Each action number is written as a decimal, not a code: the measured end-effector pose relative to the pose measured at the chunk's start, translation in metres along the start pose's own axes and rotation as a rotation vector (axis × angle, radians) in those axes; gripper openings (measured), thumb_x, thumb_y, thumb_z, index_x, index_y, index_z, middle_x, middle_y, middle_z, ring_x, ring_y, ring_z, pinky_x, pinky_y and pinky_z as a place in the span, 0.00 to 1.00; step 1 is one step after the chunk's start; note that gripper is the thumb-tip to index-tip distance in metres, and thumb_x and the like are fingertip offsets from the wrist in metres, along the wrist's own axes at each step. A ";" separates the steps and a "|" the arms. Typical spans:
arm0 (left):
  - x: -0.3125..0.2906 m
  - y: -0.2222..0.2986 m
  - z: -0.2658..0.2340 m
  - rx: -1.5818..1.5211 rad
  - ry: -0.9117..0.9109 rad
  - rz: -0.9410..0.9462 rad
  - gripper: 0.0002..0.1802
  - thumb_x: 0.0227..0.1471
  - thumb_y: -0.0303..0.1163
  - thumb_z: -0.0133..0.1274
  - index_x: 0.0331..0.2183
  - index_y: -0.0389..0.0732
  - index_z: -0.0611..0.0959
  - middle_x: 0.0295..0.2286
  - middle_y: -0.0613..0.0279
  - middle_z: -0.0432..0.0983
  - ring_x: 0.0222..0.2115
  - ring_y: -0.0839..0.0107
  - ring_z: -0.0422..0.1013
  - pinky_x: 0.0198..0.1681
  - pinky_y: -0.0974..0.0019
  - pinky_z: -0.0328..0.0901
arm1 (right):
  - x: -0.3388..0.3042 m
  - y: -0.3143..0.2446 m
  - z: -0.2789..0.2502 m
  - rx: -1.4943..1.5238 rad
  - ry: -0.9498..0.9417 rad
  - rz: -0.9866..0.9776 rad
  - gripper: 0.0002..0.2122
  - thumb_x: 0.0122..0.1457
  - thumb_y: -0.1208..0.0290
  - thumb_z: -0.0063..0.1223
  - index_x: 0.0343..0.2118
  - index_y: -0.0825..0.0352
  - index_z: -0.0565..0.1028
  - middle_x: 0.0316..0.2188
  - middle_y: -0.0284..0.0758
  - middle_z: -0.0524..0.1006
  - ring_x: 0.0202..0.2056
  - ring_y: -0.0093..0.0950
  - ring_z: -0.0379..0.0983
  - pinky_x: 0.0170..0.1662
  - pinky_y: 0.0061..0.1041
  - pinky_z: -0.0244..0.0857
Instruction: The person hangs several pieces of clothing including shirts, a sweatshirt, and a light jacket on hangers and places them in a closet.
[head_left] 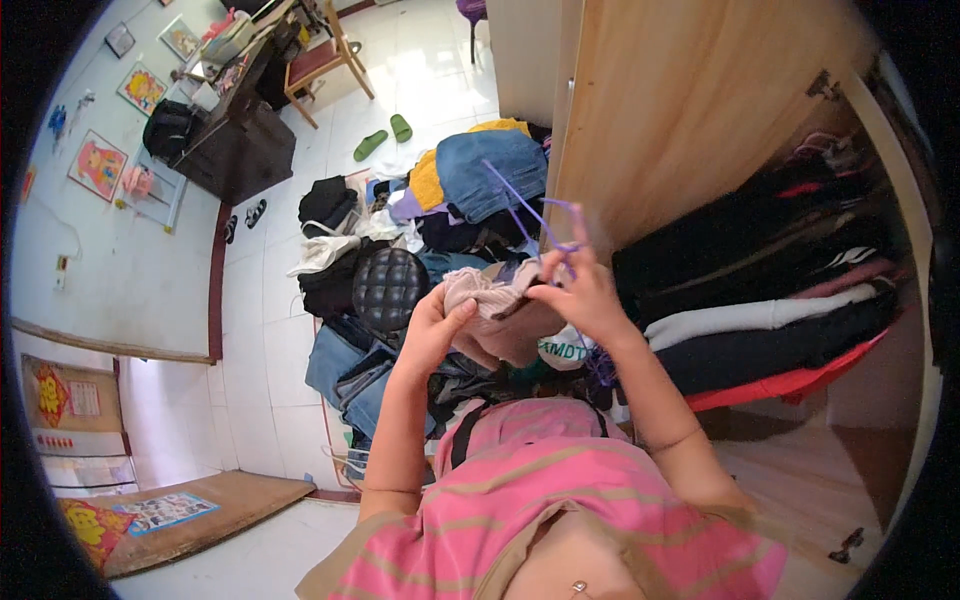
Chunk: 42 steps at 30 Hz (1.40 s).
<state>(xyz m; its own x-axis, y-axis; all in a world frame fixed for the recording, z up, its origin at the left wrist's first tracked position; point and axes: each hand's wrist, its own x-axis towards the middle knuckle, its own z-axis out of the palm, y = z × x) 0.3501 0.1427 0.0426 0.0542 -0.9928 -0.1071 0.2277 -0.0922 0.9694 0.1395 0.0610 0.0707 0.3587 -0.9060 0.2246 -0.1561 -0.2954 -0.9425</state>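
In front of my chest I hold up a pale pinkish-beige garment [525, 335], its upper edge bunched together. My left hand [436, 325] is closed on its left side, the thumb lying over the cloth. At the right, my right hand [588, 295] has its fingers around a thin purple clothes hanger [520, 200], which slants up and to the left. The right thumb reaches the garment's edge. How far the hanger sits inside the garment I cannot tell. Just beyond my left hand is a round black tufted stool [390, 288].
Heaped clothes surround the stool, with blue jeans [345, 365] at left and a folded denim piece [490, 175] farther off. At right, an open wardrobe holds hanging clothes [760, 325] behind a wooden door [690, 110]. Green slippers [371, 145] lie on the tiled floor [275, 385].
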 end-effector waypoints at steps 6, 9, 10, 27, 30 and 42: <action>0.017 0.000 -0.014 -0.327 0.129 0.027 0.22 0.53 0.34 0.52 0.48 0.37 0.70 0.43 0.60 0.72 0.43 0.70 0.68 0.48 0.66 0.62 | -0.041 0.014 -0.069 -0.232 0.008 0.202 0.11 0.58 0.72 0.48 0.41 0.70 0.76 0.31 0.34 0.79 0.32 0.20 0.72 0.38 0.21 0.64; 0.022 -0.001 -0.017 -0.390 0.168 0.039 0.22 0.53 0.33 0.51 0.49 0.36 0.69 0.43 0.59 0.72 0.43 0.69 0.69 0.48 0.65 0.62 | -0.067 0.011 -0.088 -0.202 -0.054 0.195 0.11 0.58 0.72 0.47 0.40 0.71 0.76 0.34 0.35 0.78 0.36 0.22 0.72 0.41 0.21 0.64; 0.023 -0.002 -0.017 -0.417 0.189 0.048 0.22 0.53 0.32 0.50 0.49 0.36 0.68 0.43 0.58 0.72 0.43 0.68 0.70 0.48 0.64 0.62 | -0.072 0.011 -0.090 -0.178 -0.070 0.135 0.10 0.58 0.73 0.47 0.40 0.71 0.76 0.35 0.35 0.78 0.36 0.22 0.72 0.41 0.22 0.64; 0.000 0.046 0.040 0.751 0.359 0.266 0.34 0.29 0.36 0.68 0.37 0.35 0.68 0.33 0.54 0.66 0.36 0.53 0.66 0.41 0.60 0.62 | -0.031 0.003 0.032 0.019 0.144 0.147 0.12 0.59 0.69 0.47 0.33 0.77 0.75 0.29 0.43 0.78 0.31 0.30 0.76 0.35 0.27 0.66; 0.003 0.024 0.039 0.926 0.520 0.675 0.42 0.28 0.32 0.67 0.45 0.35 0.61 0.45 0.46 0.57 0.47 0.51 0.56 0.51 0.54 0.52 | -0.028 -0.028 0.034 0.072 0.092 0.037 0.11 0.59 0.70 0.48 0.35 0.74 0.76 0.32 0.42 0.78 0.33 0.30 0.76 0.40 0.25 0.66; 0.039 -0.003 0.031 1.050 0.777 0.507 0.19 0.33 0.22 0.55 0.34 0.45 0.73 0.25 0.60 0.72 0.29 0.56 0.70 0.29 0.58 0.64 | -0.039 -0.044 0.035 0.223 0.063 0.152 0.11 0.61 0.69 0.46 0.41 0.70 0.75 0.15 0.19 0.62 0.16 0.09 0.51 0.19 0.14 0.42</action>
<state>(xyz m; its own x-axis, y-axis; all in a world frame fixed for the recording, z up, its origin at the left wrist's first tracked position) 0.3213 0.1016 0.0421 0.5063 -0.6712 0.5415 -0.7844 -0.0975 0.6126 0.1643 0.1199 0.0944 0.2876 -0.9540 0.0848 0.0050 -0.0870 -0.9962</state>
